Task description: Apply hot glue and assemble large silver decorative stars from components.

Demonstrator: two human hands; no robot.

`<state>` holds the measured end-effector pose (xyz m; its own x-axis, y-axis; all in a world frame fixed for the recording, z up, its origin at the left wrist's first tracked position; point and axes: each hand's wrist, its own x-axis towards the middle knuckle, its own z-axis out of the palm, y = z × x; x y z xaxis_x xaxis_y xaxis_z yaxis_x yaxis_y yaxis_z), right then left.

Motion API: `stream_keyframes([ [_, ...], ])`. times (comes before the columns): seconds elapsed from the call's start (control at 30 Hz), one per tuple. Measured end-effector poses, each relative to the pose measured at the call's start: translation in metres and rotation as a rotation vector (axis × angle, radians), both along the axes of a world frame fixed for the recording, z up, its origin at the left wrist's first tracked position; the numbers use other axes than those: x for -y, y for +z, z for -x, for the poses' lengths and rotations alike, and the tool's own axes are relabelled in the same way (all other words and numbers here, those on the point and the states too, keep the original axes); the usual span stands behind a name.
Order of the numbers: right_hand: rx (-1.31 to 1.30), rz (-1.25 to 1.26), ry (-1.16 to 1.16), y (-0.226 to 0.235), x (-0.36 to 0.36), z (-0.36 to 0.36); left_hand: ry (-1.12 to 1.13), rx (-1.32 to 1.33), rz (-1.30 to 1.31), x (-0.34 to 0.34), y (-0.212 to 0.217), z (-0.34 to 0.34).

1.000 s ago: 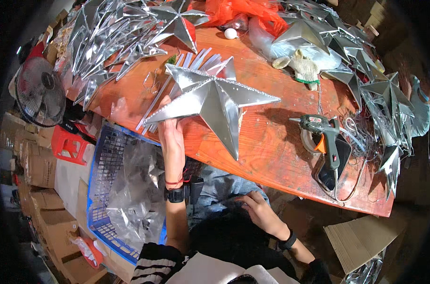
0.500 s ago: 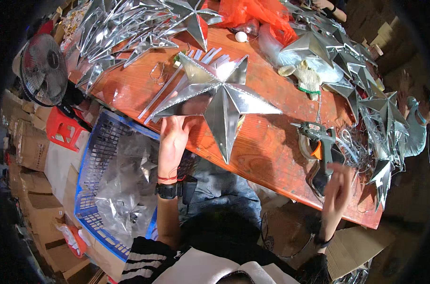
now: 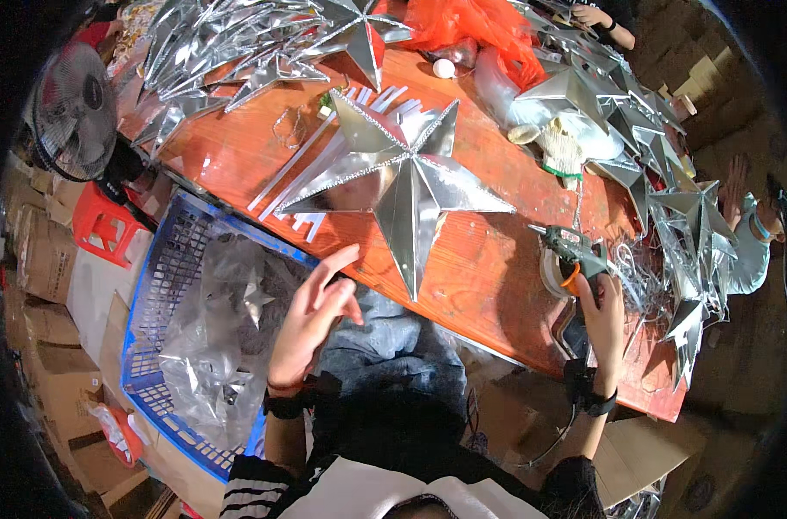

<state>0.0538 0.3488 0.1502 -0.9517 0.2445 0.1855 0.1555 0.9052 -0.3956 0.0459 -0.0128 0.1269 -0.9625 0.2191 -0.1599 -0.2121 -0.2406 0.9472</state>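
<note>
A large silver five-pointed star (image 3: pixel 402 169) with glittery edges lies flat on the orange wooden table (image 3: pixel 488 285). My left hand (image 3: pixel 311 316) hovers just off the table's near edge, below the star's lower left point, fingers apart and holding nothing. My right hand (image 3: pixel 603 313) is wrapped around the handle of a dark glue gun (image 3: pixel 571 244) with an orange trigger, which rests on the table to the right of the star, beside a roll of tape (image 3: pixel 551 270).
White strips (image 3: pixel 294 177) lie left of the star. Heaps of silver stars (image 3: pixel 237 43) cover the far left and the right edge (image 3: pixel 679 208). A blue crate (image 3: pixel 164 285) of bagged stars stands at my left, near a fan (image 3: pixel 73 108) and a red stool (image 3: pixel 103 229). Another person (image 3: pixel 748 229) sits at right.
My left hand has let go of the star and drawn back to the table edge. My right hand has come up from my lap onto the glue gun.
</note>
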Motion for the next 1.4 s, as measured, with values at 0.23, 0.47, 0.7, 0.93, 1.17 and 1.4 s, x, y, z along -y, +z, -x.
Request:
stream_keyframes([
  [0.23,-0.117,0.485,0.053,0.037,0.022,-0.011,-0.251,-0.118,0.098,-0.035,-0.016,-0.004],
  [0.47,0.116,0.579,0.298,0.033,0.056,-0.029,-0.189,-0.195,0.361,-0.038,-0.014,-0.014],
  [0.7,0.174,0.716,0.554,0.007,0.067,-0.016,-0.177,-0.465,0.476,-0.034,-0.007,-0.013],
  [0.93,0.034,0.53,0.699,0.015,0.072,-0.01,-0.343,-0.134,0.302,-0.039,-0.007,-0.025],
  [1.17,0.013,0.442,0.679,0.012,0.075,-0.007,-0.331,-0.208,0.29,-0.038,-0.008,-0.028],
  [1.4,-0.06,0.425,0.646,0.013,0.08,-0.007,-0.329,-0.22,0.278,-0.037,-0.012,-0.029],
])
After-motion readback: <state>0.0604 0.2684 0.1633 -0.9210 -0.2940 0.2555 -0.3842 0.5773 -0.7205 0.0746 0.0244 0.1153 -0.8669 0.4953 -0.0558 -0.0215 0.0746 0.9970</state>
